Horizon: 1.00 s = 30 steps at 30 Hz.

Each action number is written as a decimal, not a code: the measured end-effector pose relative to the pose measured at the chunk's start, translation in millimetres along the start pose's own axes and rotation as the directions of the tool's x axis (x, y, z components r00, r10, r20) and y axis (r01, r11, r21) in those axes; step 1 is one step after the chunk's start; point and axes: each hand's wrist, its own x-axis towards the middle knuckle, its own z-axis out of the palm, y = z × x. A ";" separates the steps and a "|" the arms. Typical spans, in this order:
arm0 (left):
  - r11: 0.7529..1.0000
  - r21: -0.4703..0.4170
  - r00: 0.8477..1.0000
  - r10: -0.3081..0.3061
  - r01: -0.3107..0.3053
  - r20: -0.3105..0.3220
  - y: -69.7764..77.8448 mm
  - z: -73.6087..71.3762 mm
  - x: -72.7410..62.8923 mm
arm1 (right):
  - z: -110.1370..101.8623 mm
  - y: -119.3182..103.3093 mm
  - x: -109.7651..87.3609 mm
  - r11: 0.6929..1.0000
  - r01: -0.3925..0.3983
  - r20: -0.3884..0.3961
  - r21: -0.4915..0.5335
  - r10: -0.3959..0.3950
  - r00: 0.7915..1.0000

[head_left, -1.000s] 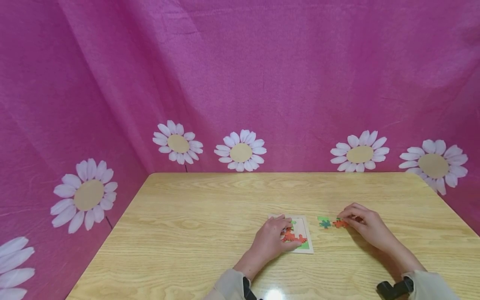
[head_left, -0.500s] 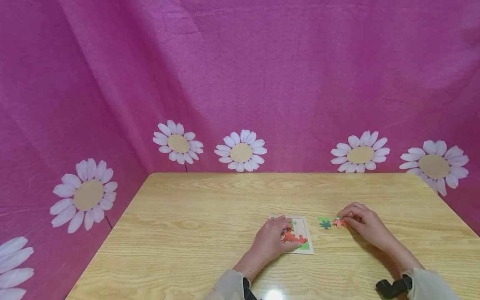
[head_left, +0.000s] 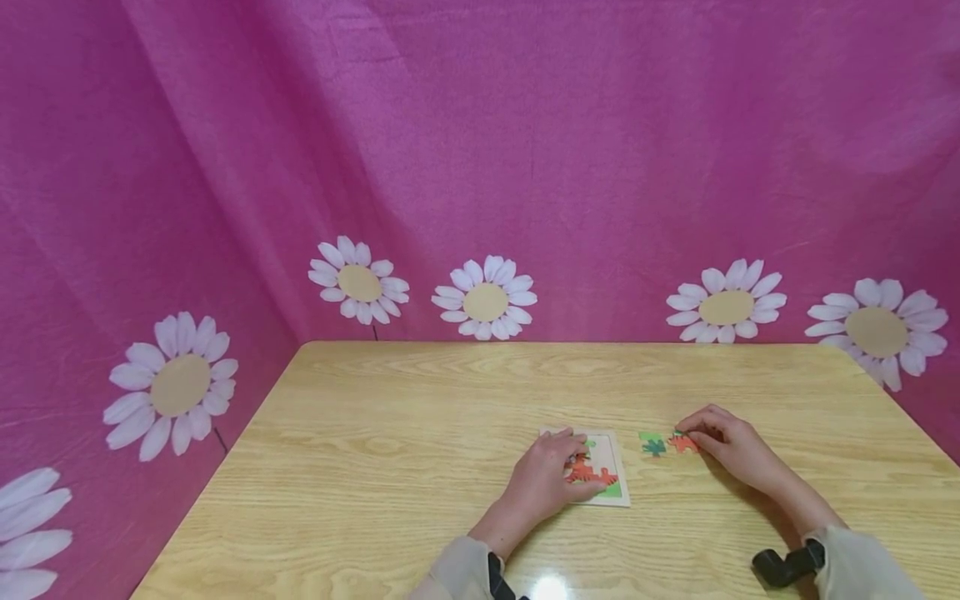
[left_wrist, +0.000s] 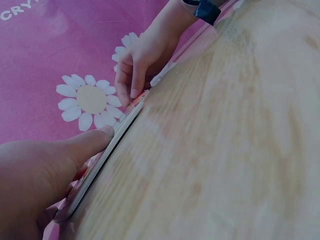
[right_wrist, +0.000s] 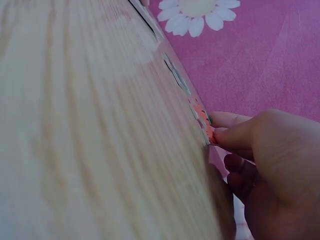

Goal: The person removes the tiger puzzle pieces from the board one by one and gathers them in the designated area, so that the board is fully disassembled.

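In the head view, a square puzzle board [head_left: 619,492] with a pale frame lies right of the table's middle, partly filled with red-orange and green pieces. My left hand [head_left: 543,475] holds it at its left side, hiding that part; in the left wrist view the thumb [left_wrist: 92,145] lies along its top edge. To the right, my right hand [head_left: 738,446] pinches a red-orange puzzle piece [head_left: 683,443] between thumb and fingertips. The right wrist view shows this red-orange piece [right_wrist: 202,120] low at the table surface. Just left of it lies a green puzzle piece [head_left: 652,444] with a darker green shape.
The wood-grain table [head_left: 360,467] extends to both sides of the hands. Behind it and at the left hangs a magenta cloth [head_left: 525,150] with white daisies. A black wrist strap device [head_left: 787,568] sits by the right sleeve.
The red-orange piece has turned slightly in my right fingers, its outline and sheen changing. My left hand stays on the board. The head view has shifted a little.
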 end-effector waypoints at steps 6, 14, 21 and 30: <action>1.000 -0.003 1.000 -0.009 0.009 0.007 1.2 -2.6 0.8 | -1.8 2.1 3.2 1.000 0.010 0.020 0.014 -0.010 1.000; 1.000 -0.011 1.000 -0.006 0.007 0.011 1.2 -2.4 1.0 | -2.9 4.5 4.3 0.998 0.044 0.029 0.049 -0.046 0.999; 1.000 -0.010 1.000 -0.013 0.014 0.022 1.1 -1.7 1.4 | -2.5 4.4 3.5 0.999 0.029 0.019 0.043 -0.029 0.999; 1.000 -0.007 0.999 0.008 -0.007 0.032 0.3 -3.0 0.8 | 3.1 -11.5 3.1 0.992 0.057 0.017 0.113 -0.059 0.998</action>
